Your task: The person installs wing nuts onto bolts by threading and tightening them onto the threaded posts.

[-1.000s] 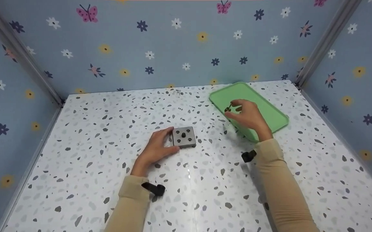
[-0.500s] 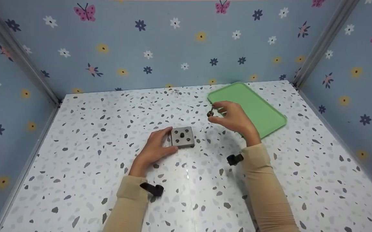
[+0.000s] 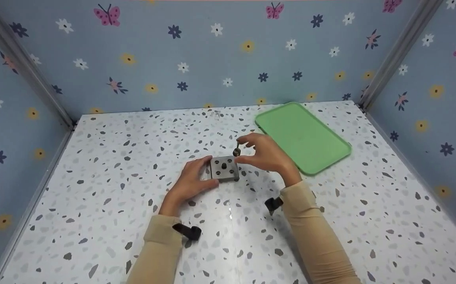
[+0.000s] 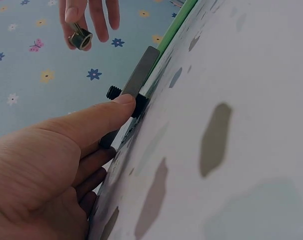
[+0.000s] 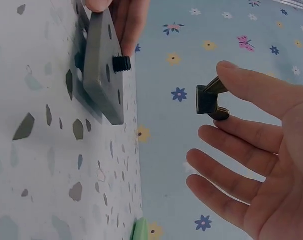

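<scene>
The right hand (image 3: 265, 154) is pinching a wing nut (image 3: 237, 152) by its wings, just clear of the metal plate (image 3: 224, 173) the left hand (image 3: 190, 181) is gripping; so slim a hold is risking a drop.

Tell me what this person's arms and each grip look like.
The left sleeve and right sleeve are long, plain tan and wide-cuffed. The left attachment and right attachment, small and black, stick out at the wrists. The left grip and right grip are bare hands, without gloves.
</scene>
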Tool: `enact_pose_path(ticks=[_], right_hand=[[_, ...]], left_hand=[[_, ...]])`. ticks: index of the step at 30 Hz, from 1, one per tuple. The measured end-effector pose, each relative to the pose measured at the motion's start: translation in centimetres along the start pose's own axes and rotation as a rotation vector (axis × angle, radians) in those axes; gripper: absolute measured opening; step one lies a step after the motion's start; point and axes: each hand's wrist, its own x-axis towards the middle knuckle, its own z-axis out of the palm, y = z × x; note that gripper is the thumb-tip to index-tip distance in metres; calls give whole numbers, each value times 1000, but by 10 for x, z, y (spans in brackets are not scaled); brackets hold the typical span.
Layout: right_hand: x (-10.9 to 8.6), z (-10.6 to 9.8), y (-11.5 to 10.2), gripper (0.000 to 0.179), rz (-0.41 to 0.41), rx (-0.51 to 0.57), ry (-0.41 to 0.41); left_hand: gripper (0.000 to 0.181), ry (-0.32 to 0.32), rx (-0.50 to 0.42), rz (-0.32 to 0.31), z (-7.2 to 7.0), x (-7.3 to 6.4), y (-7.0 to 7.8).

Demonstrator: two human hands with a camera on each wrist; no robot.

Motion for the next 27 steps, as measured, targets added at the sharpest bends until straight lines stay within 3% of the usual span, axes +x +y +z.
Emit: enact_pose_path(ticks=[13,27], right_hand=[[11,29,-9,57,-89,-52,-92],[12,37,-7,58,-49,-57,-114]], left_hand=[[93,0,74,57,0,1,-1],[94,-9,68,30,-2,-1,-1]])
